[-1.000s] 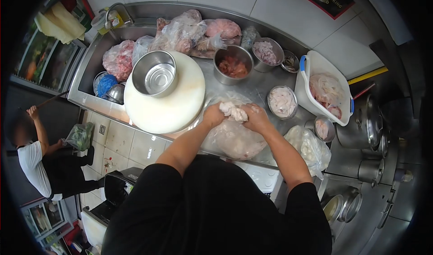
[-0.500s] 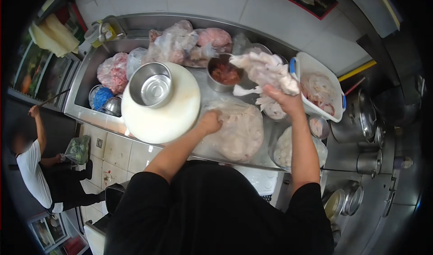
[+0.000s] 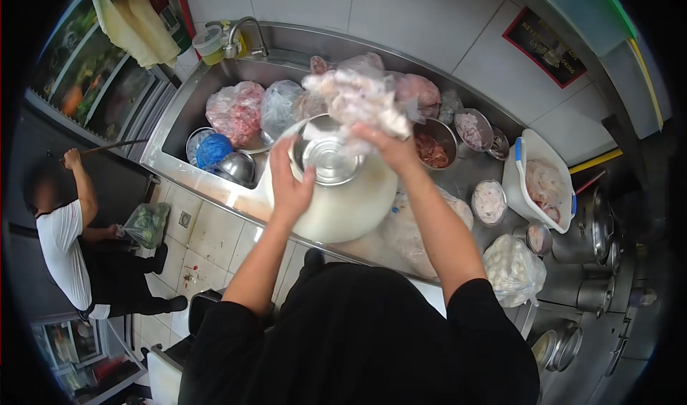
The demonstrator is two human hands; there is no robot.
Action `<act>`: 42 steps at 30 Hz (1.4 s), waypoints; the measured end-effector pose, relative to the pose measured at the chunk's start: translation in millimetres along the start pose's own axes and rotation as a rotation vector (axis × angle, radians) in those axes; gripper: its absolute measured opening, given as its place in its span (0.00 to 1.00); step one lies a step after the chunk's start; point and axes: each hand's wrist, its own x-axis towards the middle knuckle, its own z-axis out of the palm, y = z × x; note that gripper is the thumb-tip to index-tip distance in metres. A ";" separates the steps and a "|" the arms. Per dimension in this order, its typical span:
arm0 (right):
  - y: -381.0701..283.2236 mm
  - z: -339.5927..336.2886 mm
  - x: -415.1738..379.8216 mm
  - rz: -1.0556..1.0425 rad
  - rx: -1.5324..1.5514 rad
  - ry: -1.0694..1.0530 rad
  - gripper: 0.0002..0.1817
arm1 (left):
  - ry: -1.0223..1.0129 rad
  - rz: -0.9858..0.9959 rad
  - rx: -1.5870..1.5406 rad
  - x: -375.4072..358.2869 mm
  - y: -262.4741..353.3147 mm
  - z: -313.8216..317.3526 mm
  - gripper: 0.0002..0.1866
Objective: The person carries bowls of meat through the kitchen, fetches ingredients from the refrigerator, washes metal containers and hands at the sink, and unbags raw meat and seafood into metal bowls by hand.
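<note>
A blurred clump of pale raw meat [image 3: 361, 97], which looks like chicken pieces, is in my right hand [image 3: 386, 149], closed around its near end. It hangs over the round steel bowl [image 3: 330, 163], partly covering its far right side. My left hand [image 3: 292, 194] grips the bowl's left side, thumb near the front and fingers along the wall. The bowl sits on a thick round white cutting board [image 3: 343, 215]. Behind my right forearm, a plastic bag of pale meat [image 3: 422, 233] lies partly hidden.
Bags of red meat [image 3: 235, 111] fill the sink's back, near a faucet [image 3: 247, 29]. Right of the board are a pot of red meat [image 3: 433, 151], small bowls and a white tub [image 3: 515, 179]. At left, a person [image 3: 61, 226] holds a stick and a bag of greens.
My right hand has carried the meat left, over the bowl. My left hand has let go of the plastic bag and taken hold of the bowl. The view has shifted left.
</note>
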 end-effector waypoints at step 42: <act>-4.4 -215.8 -144.8 0.319 -0.183 0.591 0.08 | -0.610 -0.350 -0.513 -14.8 82.3 59.6 0.26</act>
